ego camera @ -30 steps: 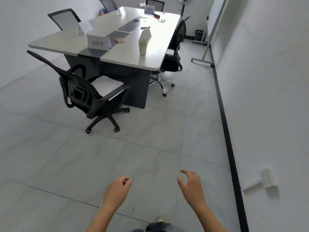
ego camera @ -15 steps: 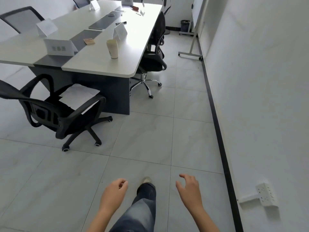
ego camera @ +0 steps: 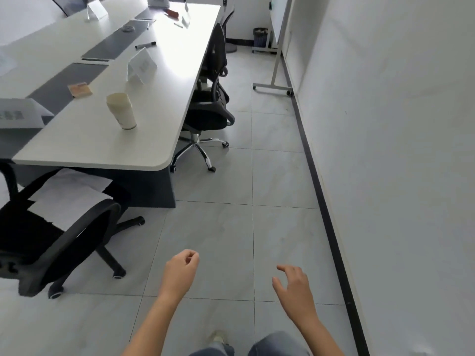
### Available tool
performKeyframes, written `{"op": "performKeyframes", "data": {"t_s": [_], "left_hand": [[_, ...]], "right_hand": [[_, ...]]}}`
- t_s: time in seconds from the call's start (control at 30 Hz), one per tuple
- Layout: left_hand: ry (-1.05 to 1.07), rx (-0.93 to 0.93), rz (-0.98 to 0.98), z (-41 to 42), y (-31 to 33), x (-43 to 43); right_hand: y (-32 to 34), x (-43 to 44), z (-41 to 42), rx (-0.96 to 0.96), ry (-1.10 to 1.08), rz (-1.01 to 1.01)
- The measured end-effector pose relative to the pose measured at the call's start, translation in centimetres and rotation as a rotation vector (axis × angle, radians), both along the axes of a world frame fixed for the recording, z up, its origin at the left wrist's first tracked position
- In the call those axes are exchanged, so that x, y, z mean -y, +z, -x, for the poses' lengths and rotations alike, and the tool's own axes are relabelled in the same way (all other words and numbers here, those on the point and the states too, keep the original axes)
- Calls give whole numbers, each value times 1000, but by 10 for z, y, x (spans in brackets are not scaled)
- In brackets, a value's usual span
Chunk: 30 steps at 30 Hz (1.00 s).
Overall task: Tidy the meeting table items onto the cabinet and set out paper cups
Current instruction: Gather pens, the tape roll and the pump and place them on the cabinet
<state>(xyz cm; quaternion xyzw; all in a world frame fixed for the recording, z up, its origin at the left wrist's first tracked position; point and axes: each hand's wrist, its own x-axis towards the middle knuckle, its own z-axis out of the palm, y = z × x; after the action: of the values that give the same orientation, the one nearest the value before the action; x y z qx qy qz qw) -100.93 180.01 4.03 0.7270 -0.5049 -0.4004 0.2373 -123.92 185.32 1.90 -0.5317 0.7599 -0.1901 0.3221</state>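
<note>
**Nearly at the worktop, hands still empty**

Both hands hang low in front w/ nothing in them. The left hand (ego camera: pixel 181 272) is curled loose, almost a fist. The right hand (ego camera: pixel 295 287) is half open, fingers spread a bit. Floor tiles are under them.

What changed: a sec ago the worktop (ego camera: pixel 144 147) was far off; now its near right corner is close, up and to the left of the hands. So the person has walked over, and picking up can prob. start soon.

On the worktop, near the right edge & close to the near end, stands a stack of paper cups (ego camera: pixel 121 111). Behind it sit a small pad (ego camera: pixel 80 89), a folded name card (ego camera: pixel 141 65) and a marker (ego camera: pixel 146 44). More bits lie at the far end, too small to tell.

No cabinet in view yet. Nothing is tidied so far.
</note>
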Motion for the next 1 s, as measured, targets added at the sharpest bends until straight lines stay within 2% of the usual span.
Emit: {"op": "performKeyframes", "data": {"t_s": [0.17,0.27,0.57,0.87,1.0], "left_hand": [[-121,-32,-87,81,-21,64],[-195,2,-139,139,-36,102],[-138,3,-16,280,-1,233],[185,69,-118,277,-26,316],[239,84,-139,276,-42,380]], "right_hand": [[-20,47,58,-6,-70,-91],[-22,104,111,0,-108,-61],[7,273,254,3,-55,34],[-7,398,271,31,169,22],[-12,467,280,11,233,5]]}}
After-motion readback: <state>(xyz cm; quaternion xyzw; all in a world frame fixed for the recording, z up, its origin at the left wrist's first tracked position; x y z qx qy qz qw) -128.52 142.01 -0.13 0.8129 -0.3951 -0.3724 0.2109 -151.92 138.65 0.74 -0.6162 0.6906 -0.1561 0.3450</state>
